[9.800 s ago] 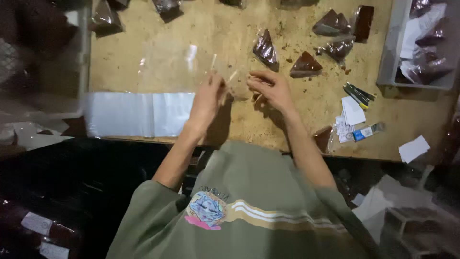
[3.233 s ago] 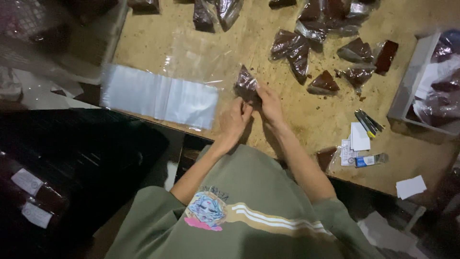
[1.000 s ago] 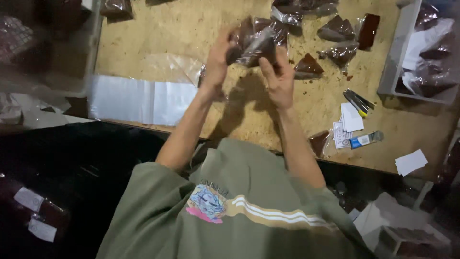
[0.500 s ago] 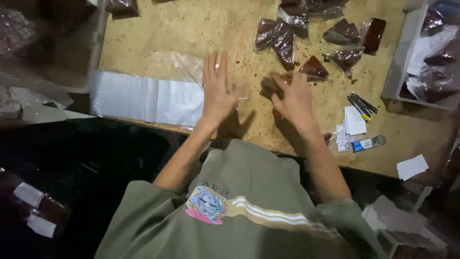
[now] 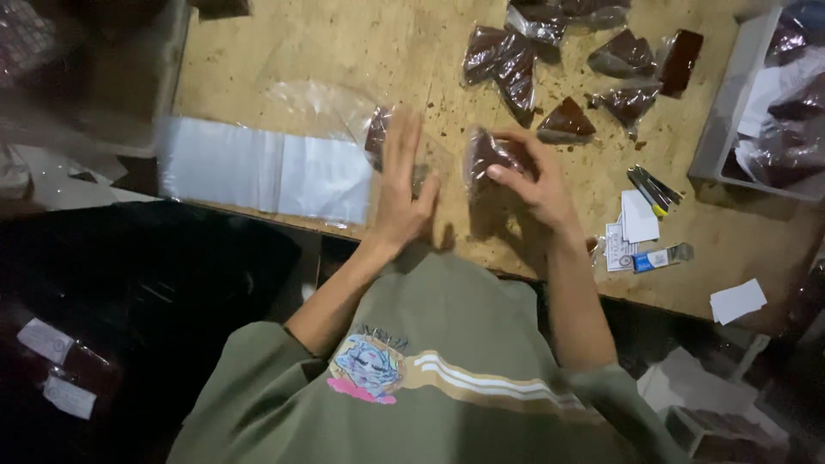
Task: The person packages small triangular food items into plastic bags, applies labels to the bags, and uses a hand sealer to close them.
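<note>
My left hand (image 5: 400, 185) lies flat with its fingers spread on a clear plastic bag (image 5: 331, 112) on the wooden table (image 5: 284, 43); a dark brown piece (image 5: 376, 131) shows just beside the fingers. My right hand (image 5: 533, 180) grips a dark brown block in clear wrap (image 5: 485, 155), held just above the table. Several bagged brown pieces (image 5: 507, 64) lie farther out, with more at the far right (image 5: 632, 94).
A stack of flat clear bags (image 5: 266, 167) lies at the table's near left edge. Pens (image 5: 653, 189), paper slips (image 5: 640, 215) and a small tube (image 5: 662, 256) sit to the right. A grey tray (image 5: 730, 112) with wrapped items stands at the far right. Dark boxes lie below left.
A second ago both hands held a bagged piece up over the table. They came down; now the left hand presses flat on a clear bag and the right hand has picked up a wrapped block.
</note>
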